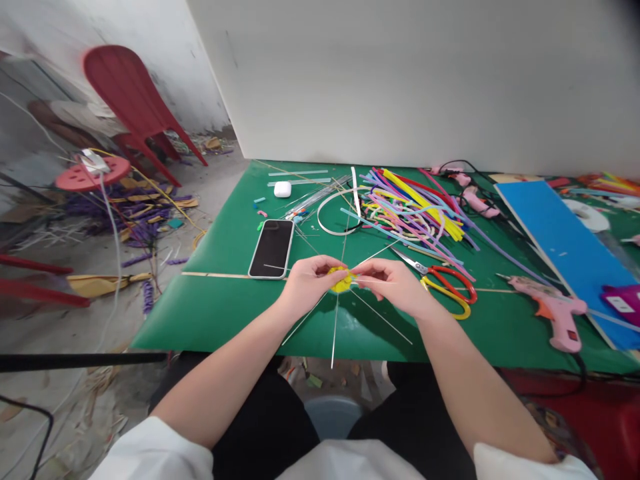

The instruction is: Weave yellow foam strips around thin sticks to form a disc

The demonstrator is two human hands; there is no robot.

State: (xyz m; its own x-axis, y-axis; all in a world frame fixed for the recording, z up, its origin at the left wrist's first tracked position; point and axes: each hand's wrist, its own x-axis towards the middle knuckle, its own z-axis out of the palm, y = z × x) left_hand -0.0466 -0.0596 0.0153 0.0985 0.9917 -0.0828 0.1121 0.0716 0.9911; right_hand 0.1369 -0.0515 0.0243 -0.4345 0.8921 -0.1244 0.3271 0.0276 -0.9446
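Observation:
Between my two hands is a small yellow piece (341,280) with several thin, pale rods (383,316) spreading from it like spokes. My left hand (314,281) pinches its left side. At its right side, the fingers of my right hand (385,279) are closed on the yellow piece or a rod beside it; which one is too small to tell. Red-and-yellow scissors (450,283) lie open just right of my right hand. A phone (272,249) lies left of my left hand, screen dark.
Colourful pipe cleaners (415,207) are heaped behind my hands, beside a white looped strip. A pink glue gun (555,308) and a blue board (565,247) lie at the right. A white case (283,189) sits behind the phone. A person sits by the red chair (127,87).

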